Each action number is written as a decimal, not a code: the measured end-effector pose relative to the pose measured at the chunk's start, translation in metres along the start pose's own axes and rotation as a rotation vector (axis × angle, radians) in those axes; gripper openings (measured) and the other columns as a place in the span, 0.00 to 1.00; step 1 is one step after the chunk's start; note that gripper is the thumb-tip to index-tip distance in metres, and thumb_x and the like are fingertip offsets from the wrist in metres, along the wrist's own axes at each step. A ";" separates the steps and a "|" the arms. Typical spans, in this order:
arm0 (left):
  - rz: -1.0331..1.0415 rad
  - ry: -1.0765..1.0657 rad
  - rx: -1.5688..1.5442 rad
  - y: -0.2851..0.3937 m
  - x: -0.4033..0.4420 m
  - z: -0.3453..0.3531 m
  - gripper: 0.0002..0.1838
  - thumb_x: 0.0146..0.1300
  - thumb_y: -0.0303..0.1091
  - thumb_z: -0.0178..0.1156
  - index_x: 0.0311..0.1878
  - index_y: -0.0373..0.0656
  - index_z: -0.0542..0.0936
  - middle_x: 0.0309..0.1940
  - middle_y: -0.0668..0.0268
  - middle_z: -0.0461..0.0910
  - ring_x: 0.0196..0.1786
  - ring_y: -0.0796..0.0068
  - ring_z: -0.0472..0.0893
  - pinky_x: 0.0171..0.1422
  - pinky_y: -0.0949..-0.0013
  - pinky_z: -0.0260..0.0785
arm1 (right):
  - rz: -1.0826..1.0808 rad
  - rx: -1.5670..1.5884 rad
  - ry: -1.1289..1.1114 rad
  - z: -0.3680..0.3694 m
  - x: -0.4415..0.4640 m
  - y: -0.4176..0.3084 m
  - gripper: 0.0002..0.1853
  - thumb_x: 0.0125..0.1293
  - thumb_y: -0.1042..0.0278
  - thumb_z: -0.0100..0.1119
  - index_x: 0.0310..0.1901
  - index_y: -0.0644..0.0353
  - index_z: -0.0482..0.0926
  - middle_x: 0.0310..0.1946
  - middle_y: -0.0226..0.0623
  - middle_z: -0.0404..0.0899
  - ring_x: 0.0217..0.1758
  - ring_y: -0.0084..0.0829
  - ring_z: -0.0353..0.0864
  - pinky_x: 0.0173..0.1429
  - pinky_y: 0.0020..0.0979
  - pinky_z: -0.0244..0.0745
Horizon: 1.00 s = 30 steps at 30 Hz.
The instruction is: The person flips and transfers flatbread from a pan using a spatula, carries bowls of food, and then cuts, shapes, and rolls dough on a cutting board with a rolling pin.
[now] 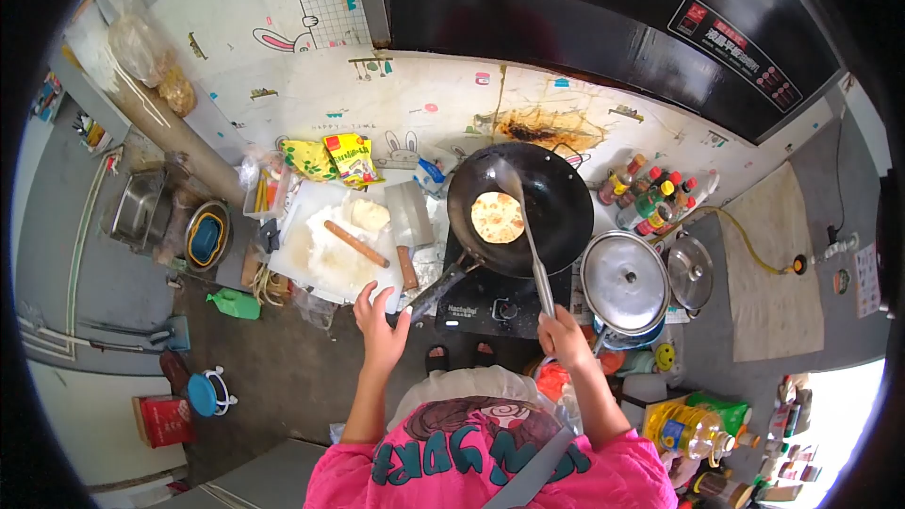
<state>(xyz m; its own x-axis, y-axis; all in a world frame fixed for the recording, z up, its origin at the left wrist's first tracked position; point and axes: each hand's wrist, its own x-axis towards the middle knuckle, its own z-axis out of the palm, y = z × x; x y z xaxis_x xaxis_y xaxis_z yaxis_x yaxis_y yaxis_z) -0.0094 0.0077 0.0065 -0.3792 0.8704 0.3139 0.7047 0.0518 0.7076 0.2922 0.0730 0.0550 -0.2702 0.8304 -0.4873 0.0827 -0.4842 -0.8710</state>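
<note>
"happy" reads the wall (311, 99); right fingers (550, 329) grip the spatula (538, 264), left fingers (365, 302) spread; beyond both, the flatbread (492, 218) lies toward the wok's (561, 212) left edge.

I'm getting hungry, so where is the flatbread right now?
In the head view, the flatbread lies in the left half of the wok, beside the spatula that the right hand holds.

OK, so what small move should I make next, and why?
Probably steady the wok by its handle with your left hand: it's open near the handle's end, while your right hand holds the spatula, which reaches into the wok beside the flatbread.
</note>
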 end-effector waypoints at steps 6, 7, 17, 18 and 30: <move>0.006 -0.008 -0.004 -0.001 0.002 0.005 0.25 0.51 0.31 0.64 0.54 0.44 0.71 0.60 0.53 0.62 0.63 0.49 0.59 0.67 0.51 0.50 | 0.080 0.216 -0.144 0.002 -0.042 0.005 0.11 0.67 0.64 0.47 0.28 0.57 0.65 0.13 0.27 0.64 0.12 0.19 0.59 0.16 0.23 0.51; 0.008 -0.010 -0.008 0.000 0.004 0.005 0.25 0.51 0.31 0.64 0.54 0.43 0.72 0.60 0.53 0.62 0.63 0.49 0.59 0.67 0.52 0.50 | 0.101 0.199 -0.173 0.002 -0.043 0.005 0.09 0.67 0.64 0.47 0.30 0.58 0.65 0.13 0.28 0.63 0.13 0.19 0.59 0.16 0.23 0.51; 0.027 -0.033 -0.019 0.006 0.011 0.008 0.25 0.50 0.30 0.65 0.54 0.43 0.72 0.60 0.53 0.62 0.64 0.49 0.59 0.67 0.52 0.50 | 0.094 -0.260 0.016 -0.002 -0.038 0.021 0.10 0.64 0.65 0.52 0.30 0.58 0.65 0.15 0.26 0.65 0.15 0.18 0.62 0.18 0.24 0.55; 0.026 -0.030 -0.021 0.005 0.010 0.008 0.25 0.50 0.30 0.65 0.54 0.43 0.72 0.60 0.53 0.62 0.64 0.49 0.59 0.67 0.52 0.50 | 0.106 -0.256 0.038 -0.002 -0.043 0.014 0.11 0.64 0.64 0.53 0.29 0.59 0.65 0.15 0.26 0.65 0.16 0.17 0.62 0.20 0.25 0.56; 0.392 -0.053 0.204 0.045 0.007 0.001 0.21 0.50 0.33 0.63 0.50 0.43 0.76 0.58 0.55 0.66 0.61 0.50 0.64 0.64 0.44 0.52 | -0.292 -1.062 0.473 -0.033 0.030 0.048 0.17 0.62 0.61 0.54 0.40 0.65 0.62 0.24 0.60 0.76 0.29 0.61 0.77 0.34 0.55 0.73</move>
<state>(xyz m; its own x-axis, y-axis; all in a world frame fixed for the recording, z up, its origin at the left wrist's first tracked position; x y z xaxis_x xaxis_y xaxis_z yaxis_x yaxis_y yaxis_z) 0.0203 0.0166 0.0399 -0.0319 0.8673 0.4967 0.8951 -0.1963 0.4003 0.3196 0.0834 -0.0030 -0.0498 0.9978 -0.0435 0.8872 0.0242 -0.4607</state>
